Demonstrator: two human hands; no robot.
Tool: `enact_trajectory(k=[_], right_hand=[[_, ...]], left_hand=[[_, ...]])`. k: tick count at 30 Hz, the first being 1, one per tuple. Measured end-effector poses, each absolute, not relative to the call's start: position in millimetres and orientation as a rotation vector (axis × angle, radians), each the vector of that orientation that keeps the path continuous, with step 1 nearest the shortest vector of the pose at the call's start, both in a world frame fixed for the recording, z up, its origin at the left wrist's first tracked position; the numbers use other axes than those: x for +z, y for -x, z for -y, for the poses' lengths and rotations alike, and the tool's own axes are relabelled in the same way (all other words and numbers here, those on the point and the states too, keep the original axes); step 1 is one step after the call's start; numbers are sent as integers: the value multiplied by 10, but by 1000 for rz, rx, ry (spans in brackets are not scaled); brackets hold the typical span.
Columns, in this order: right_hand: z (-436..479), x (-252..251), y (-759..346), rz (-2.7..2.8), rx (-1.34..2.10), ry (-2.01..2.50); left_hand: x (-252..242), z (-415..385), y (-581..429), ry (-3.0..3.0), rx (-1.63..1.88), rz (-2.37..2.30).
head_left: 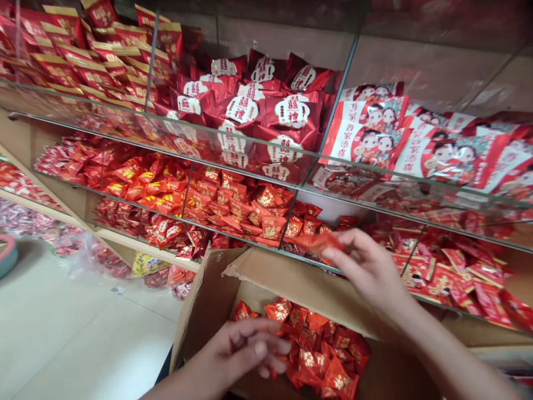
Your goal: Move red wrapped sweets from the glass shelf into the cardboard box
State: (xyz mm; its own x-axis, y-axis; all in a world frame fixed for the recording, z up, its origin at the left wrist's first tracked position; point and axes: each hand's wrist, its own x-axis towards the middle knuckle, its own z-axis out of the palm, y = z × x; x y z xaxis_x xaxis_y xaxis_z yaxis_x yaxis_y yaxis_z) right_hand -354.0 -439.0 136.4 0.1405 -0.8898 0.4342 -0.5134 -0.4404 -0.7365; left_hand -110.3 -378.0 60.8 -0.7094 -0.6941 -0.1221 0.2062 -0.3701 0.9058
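Observation:
Red candy packets with gold print (308, 347) lie heaped inside an open cardboard box (287, 278) in the lower middle of the view. My right hand (372, 272) is raised above the box's far flap, thumb and fingers closed on a red candy packet (318, 243), slightly blurred. That packet is in front of a shelf compartment with similar red packets (308, 222). Over the left part of the heap hovers my left hand (245, 353). Its fingers are loosely bent and apart, and no packet shows in its grasp.
Glass dividers split the shelves into compartments. Above are dark red gift bags (289, 111), white-and-red bags with cartoon figures (368, 133) and gold-edged red bags (95, 61). A glass front rail (250, 158) runs across. Bagged sweets (152, 264) lie on the tiled floor (95, 333).

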Motion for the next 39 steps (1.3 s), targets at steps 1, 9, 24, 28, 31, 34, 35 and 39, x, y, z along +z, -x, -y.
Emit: enact_trajectory(k=[1, 9, 24, 28, 31, 34, 35, 39], right_hand=[[4237, 1372, 3467, -1288, -1190, 2162], [3876, 1244, 3368, -1179, -1063, 2152], [4342, 1318, 3546, -1381, -1189, 1630], [4892, 1148, 3657, -1656, -1043, 1737], [5192, 1031, 3500, -1826, -691, 1999], [5325, 1006, 3337, -1909, -441, 2177], [5344, 1013, 3305, -1909, -381, 2228], [5374, 1048, 3264, -1985, -223, 2433]], left_hand=[[712, 3816, 1167, -570, -2176, 1153], [909, 4061, 1523, -570, -1969, 925], [645, 3856, 1252, -851, -1653, 1568], [544, 3780, 1273, -962, -1701, 1692], [529, 3746, 1322, -1030, -1684, 1811], [493, 3753, 1289, -1068, -1683, 1877], [464, 3763, 1260, -1068, -1696, 1887], [304, 3803, 1135, -981, -1721, 1966]])
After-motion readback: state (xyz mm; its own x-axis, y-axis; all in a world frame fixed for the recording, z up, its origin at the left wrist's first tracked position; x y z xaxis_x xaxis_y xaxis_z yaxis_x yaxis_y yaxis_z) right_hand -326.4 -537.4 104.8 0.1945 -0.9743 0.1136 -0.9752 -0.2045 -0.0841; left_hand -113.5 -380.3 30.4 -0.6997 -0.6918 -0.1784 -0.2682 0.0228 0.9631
